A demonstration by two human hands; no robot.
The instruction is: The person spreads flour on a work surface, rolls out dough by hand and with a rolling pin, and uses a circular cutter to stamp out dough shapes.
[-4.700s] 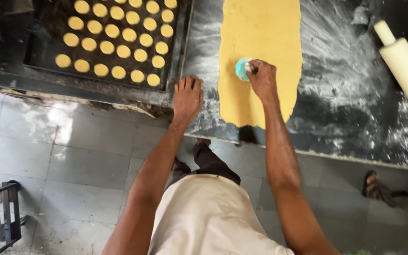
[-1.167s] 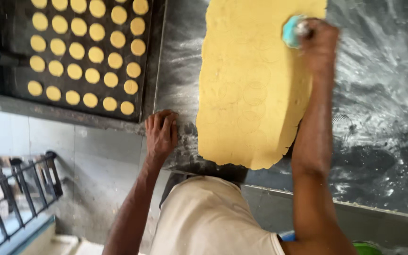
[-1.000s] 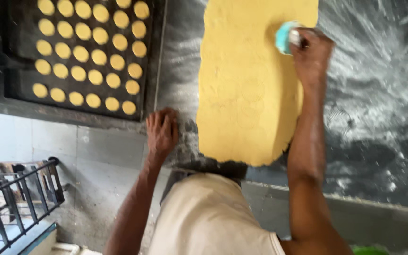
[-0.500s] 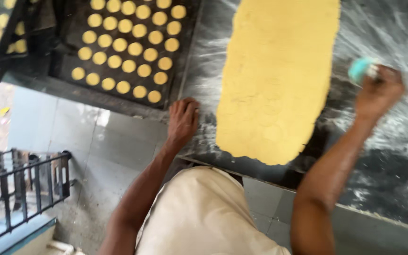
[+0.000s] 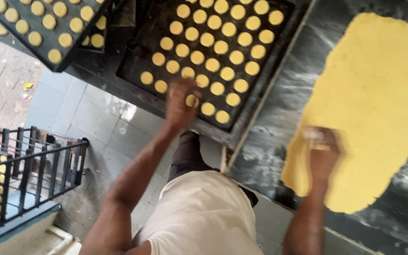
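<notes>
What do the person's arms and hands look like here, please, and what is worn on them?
Both arms are bare from shoulder to fingertips: no gloves, sleeves, watch or bands that I can make out. The left hand and right hand are motion-blurred, so rings or fine marks cannot be told. The person wears a sleeveless off-white top and dark trousers.

Soft daylight, both hands motion-blurred, background sharp

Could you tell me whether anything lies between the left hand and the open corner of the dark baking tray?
Nothing visible does. The left hand is already over the tray's near rows of dough rounds; motion blur hides whether it touches them.
</notes>
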